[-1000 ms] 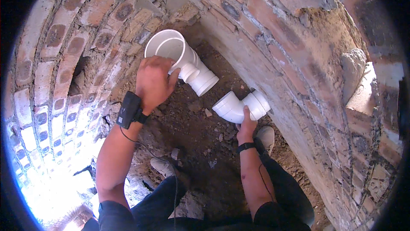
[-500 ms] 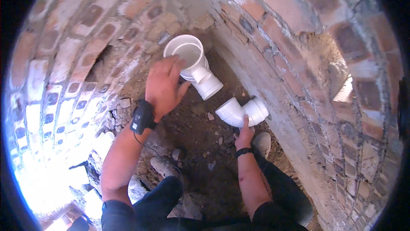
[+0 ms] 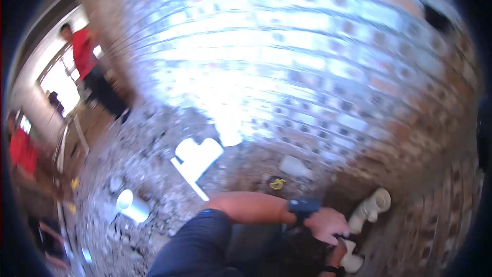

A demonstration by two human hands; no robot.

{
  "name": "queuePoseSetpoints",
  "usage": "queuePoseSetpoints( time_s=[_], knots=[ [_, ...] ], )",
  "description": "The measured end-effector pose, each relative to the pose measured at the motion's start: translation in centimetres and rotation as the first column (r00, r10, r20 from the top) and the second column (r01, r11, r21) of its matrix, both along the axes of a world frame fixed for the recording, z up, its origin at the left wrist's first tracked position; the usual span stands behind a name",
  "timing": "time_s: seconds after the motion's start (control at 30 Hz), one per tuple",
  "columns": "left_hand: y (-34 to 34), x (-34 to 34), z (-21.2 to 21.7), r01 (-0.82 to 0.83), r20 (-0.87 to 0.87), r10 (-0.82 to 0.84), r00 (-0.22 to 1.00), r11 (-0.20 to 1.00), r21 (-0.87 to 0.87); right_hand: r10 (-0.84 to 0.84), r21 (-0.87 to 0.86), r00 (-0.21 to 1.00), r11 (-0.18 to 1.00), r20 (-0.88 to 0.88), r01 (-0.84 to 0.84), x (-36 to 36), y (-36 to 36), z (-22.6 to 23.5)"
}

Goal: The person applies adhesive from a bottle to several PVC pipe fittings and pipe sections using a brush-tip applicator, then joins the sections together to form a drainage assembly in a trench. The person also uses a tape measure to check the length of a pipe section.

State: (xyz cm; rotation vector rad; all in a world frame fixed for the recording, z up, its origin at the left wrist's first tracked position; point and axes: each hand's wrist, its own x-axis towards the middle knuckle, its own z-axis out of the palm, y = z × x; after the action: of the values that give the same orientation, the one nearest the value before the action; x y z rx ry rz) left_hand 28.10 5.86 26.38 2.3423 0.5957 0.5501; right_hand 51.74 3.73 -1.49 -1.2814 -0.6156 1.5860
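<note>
A person's left hand (image 3: 327, 226), with a dark device (image 3: 303, 207) strapped at the wrist, is at lower right, fingers bent beside the lower end of a white branch pipe fitting (image 3: 366, 212) that leans at a slant. Just below, the right hand (image 3: 336, 252) is close against a white elbow pipe fitting (image 3: 352, 262). Blur hides both grips; I cannot tell whether either hand pinches a fitting or merely touches it. Behind rises a sunlit brick wall (image 3: 307, 92). On the rubble ground (image 3: 164, 144) lie a short white pipe (image 3: 134, 207) and a larger white piece (image 3: 200, 155) lost in glare. At far left are two people in red tops (image 3: 83, 54)
</note>
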Motion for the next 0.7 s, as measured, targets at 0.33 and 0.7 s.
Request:
queuePoseSetpoints(
  time_s=[0.33, 0.7],
  knots=[
    [-1.4, 5.9, -1.5, -0.157, 0.219, 0.142, 0.965, 0.986, 0.050, -0.009, 0.397, 0.608, 0.766, 0.794, -0.506, 5.7, 1.2, 19.6],
    [-2.2, 9.3, -9.2, -0.170, -0.261, 0.188, 0.947, 0.981, 0.093, 0.249, 0.173, 0.777, 0.893, 0.578, -0.415, 0.2, -1.7, 13.9]
  ],
)
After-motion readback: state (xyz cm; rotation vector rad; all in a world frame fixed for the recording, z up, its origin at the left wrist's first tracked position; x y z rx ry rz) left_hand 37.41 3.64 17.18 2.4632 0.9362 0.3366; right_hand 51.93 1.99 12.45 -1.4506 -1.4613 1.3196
